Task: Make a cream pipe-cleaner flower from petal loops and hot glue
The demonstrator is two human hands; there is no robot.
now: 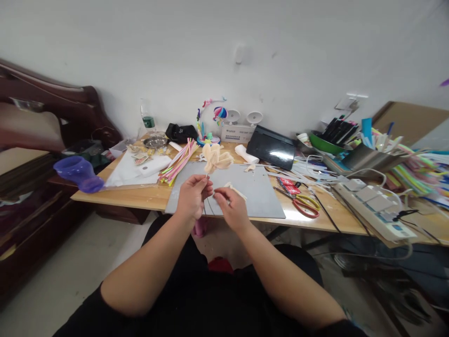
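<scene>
A cream-coloured artificial flower (216,159) with wide petals stands upright above my left hand (195,194), whose fingers pinch its thin stem just under the bloom. Dark wire ends of the stem come out below that hand. Close by on the right, my right hand (231,206) has its thumb and fingertips drawn together beside the stem; what they hold, if anything, is too small to make out. Beneath both hands lies a grey mat (261,196). Behind the right hand, a pale strip-like piece (235,189) rests on the mat, and a loose cream petal (249,167) lies near its far edge.
Pink and yellow pipe cleaners (180,161) lie left of the mat. Red-handled scissors (306,206) and a power strip (375,210) are to the right. A black tray-like object (271,146) stands behind. A purple vase-shaped container (79,173) is at the far left.
</scene>
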